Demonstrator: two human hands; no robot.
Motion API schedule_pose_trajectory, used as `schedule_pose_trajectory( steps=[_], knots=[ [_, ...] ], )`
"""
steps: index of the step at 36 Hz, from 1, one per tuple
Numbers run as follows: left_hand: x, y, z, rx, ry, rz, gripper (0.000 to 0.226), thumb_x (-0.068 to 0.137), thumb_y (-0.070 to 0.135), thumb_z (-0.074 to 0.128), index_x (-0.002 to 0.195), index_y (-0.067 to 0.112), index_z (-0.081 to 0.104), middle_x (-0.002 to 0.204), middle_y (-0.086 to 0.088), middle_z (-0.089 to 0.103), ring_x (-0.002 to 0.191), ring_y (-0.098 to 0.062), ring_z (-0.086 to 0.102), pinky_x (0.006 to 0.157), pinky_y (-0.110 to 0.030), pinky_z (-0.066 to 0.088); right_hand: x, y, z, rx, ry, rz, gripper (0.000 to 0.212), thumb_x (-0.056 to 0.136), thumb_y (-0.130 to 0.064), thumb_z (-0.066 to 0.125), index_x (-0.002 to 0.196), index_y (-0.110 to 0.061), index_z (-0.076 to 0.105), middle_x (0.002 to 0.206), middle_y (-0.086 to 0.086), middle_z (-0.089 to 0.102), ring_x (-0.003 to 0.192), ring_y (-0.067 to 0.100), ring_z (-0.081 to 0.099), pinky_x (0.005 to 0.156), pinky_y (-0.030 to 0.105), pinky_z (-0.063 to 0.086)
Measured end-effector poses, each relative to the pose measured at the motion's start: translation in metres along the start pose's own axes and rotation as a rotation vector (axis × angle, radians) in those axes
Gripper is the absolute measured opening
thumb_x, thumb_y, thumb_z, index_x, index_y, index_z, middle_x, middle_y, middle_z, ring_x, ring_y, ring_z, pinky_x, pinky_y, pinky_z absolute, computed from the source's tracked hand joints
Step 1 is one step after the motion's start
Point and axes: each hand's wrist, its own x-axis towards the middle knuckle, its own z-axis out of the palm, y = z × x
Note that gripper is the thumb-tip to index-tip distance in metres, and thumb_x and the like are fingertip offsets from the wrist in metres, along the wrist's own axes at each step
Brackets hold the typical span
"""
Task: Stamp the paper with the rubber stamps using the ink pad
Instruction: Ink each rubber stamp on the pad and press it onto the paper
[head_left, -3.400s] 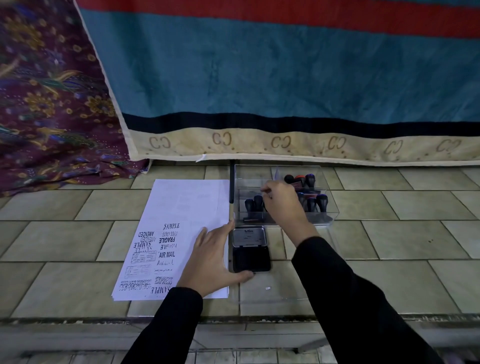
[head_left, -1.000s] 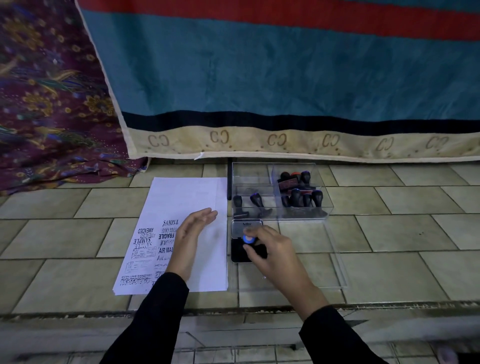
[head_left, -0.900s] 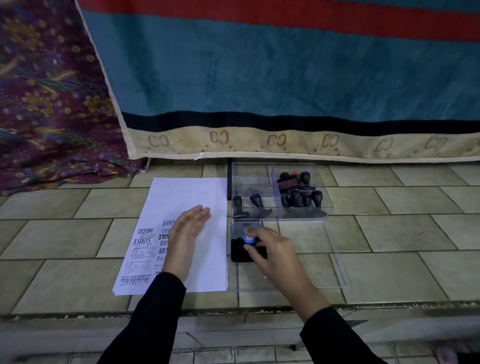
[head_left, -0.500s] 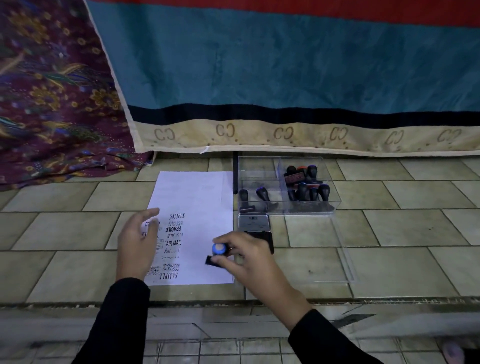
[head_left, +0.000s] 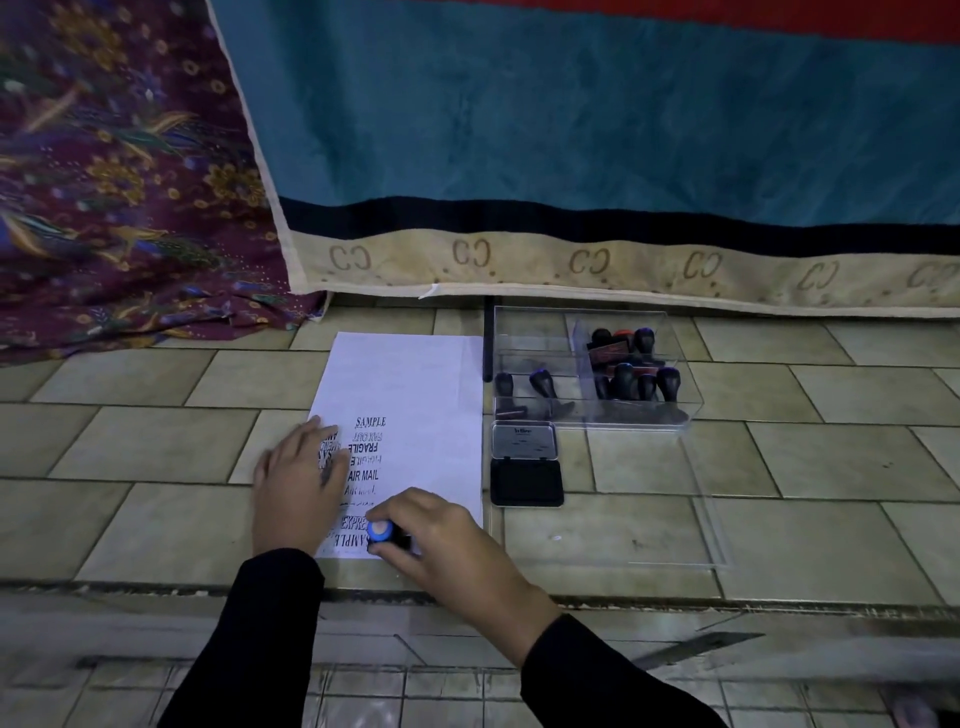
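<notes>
At the near edge of the paper, the right hand is gripping a blue-topped rubber stamp with curled fingers. It seems to be pressing the stamp down on the sheet, just beside the lowest printed words. The left hand is lying flat with straight fingers on the left edge of the paper and is grasping nothing.

Several marks, such as SAMPLE, FRAGILE and AIR MAIL, are already showing on the near half of the paper, while the far half is blank. Just to the right of the paper, the ink pad is lying open. Farther on, to the right of the paper's far part, the clear box is holding more stamps.

I am judging the task as roughly half done: one print is being made now, and other stamps and free room on the paper are waiting.
</notes>
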Motion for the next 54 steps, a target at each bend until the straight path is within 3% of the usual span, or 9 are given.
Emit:
schedule_pose_trajectory(
  steps=[6, 9, 12, 17, 21, 25, 39, 44, 54],
  knots=[
    [-0.001, 0.002, -0.001, 0.003, -0.007, -0.014, 0.030, 0.091, 0.021, 0.061, 0.121, 0.016, 0.063, 0.141, -0.003, 0.053, 0.127, -0.026, 0.049, 0.112, -0.046, 0.025, -0.001, 0.003, 0.001, 0.008, 0.021, -0.004, 0.020, 0.090, -0.021, 0.061, 0.108, -0.012, 0.060, 0.105, 0.004, 0.062, 0.094, 0.017, 0.060, 0.081, 0.030, 0.051],
    [-0.002, 0.002, -0.003, 0.007, -0.011, -0.004, 0.031, 0.092, 0.023, 0.060, 0.122, 0.015, 0.063, 0.142, -0.003, 0.052, 0.129, -0.024, 0.048, 0.113, -0.045, 0.024, 0.000, 0.006, -0.010, 0.122, 0.183, 0.080, 0.024, 0.085, -0.021, 0.067, 0.108, -0.015, 0.062, 0.103, -0.001, 0.065, 0.093, 0.007, 0.061, 0.084, 0.018, 0.048],
    [-0.003, 0.003, -0.004, -0.001, -0.016, -0.004, 0.031, 0.093, 0.023, 0.059, 0.123, 0.015, 0.062, 0.143, -0.002, 0.051, 0.130, -0.024, 0.047, 0.114, -0.044, 0.022, -0.005, 0.017, -0.030, 0.194, 0.350, 0.173, 0.027, 0.083, -0.018, 0.069, 0.109, -0.019, 0.063, 0.101, -0.008, 0.066, 0.092, 0.002, 0.064, 0.082, 0.021, 0.052],
    [-0.003, 0.005, -0.003, 0.012, -0.014, -0.013, 0.032, 0.094, 0.025, 0.058, 0.124, 0.016, 0.061, 0.144, -0.001, 0.050, 0.130, -0.024, 0.046, 0.114, -0.043, 0.022, -0.021, 0.040, -0.066, 0.044, 0.445, 0.163, 0.018, 0.084, -0.013, 0.068, 0.100, -0.018, 0.064, 0.095, -0.014, 0.062, 0.092, 0.002, 0.062, 0.080, 0.026, 0.056],
    [-0.002, 0.004, -0.002, 0.018, -0.020, -0.009, 0.032, 0.093, 0.026, 0.058, 0.125, 0.018, 0.060, 0.144, -0.001, 0.050, 0.130, -0.024, 0.046, 0.115, -0.043, 0.022, -0.032, 0.053, -0.081, -0.079, 0.427, 0.156, 0.019, 0.084, -0.008, 0.068, 0.103, -0.014, 0.065, 0.092, -0.008, 0.060, 0.089, 0.003, 0.061, 0.079, 0.028, 0.055],
    [-0.002, 0.002, -0.001, 0.016, -0.017, -0.006, 0.032, 0.093, 0.026, 0.058, 0.124, 0.018, 0.061, 0.143, -0.001, 0.050, 0.129, -0.024, 0.046, 0.114, -0.044, 0.022, -0.037, 0.055, -0.085, -0.145, 0.399, 0.171, 0.020, 0.084, -0.008, 0.068, 0.103, -0.011, 0.066, 0.097, -0.006, 0.061, 0.088, 0.002, 0.061, 0.082, 0.021, 0.053],
    [-0.002, 0.002, 0.000, 0.012, -0.013, -0.003, 0.032, 0.094, 0.025, 0.058, 0.124, 0.017, 0.060, 0.143, -0.001, 0.051, 0.133, -0.022, 0.045, 0.115, -0.045, 0.021, -0.026, 0.046, -0.085, -0.213, 0.371, 0.211, 0.021, 0.080, -0.006, 0.072, 0.101, -0.007, 0.069, 0.093, 0.002, 0.066, 0.080, 0.010, 0.063, 0.079, 0.010, 0.047],
    [-0.002, 0.002, 0.000, 0.022, -0.021, -0.002, 0.032, 0.094, 0.026, 0.056, 0.125, 0.017, 0.060, 0.144, -0.001, 0.050, 0.132, -0.022, 0.044, 0.115, -0.045, 0.021, -0.037, 0.046, -0.082, -0.201, 0.359, 0.203, 0.024, 0.078, -0.004, 0.074, 0.102, -0.008, 0.069, 0.094, 0.001, 0.066, 0.084, 0.011, 0.065, 0.081, 0.021, 0.054],
    [-0.002, 0.002, 0.000, 0.017, -0.023, -0.017, 0.032, 0.094, 0.026, 0.057, 0.124, 0.017, 0.060, 0.144, -0.002, 0.049, 0.132, -0.024, 0.044, 0.115, -0.045, 0.021, -0.030, 0.036, -0.077, -0.192, 0.393, 0.279, 0.024, 0.081, -0.005, 0.071, 0.104, -0.009, 0.068, 0.094, -0.001, 0.064, 0.083, 0.010, 0.064, 0.078, 0.023, 0.055]
  ],
)
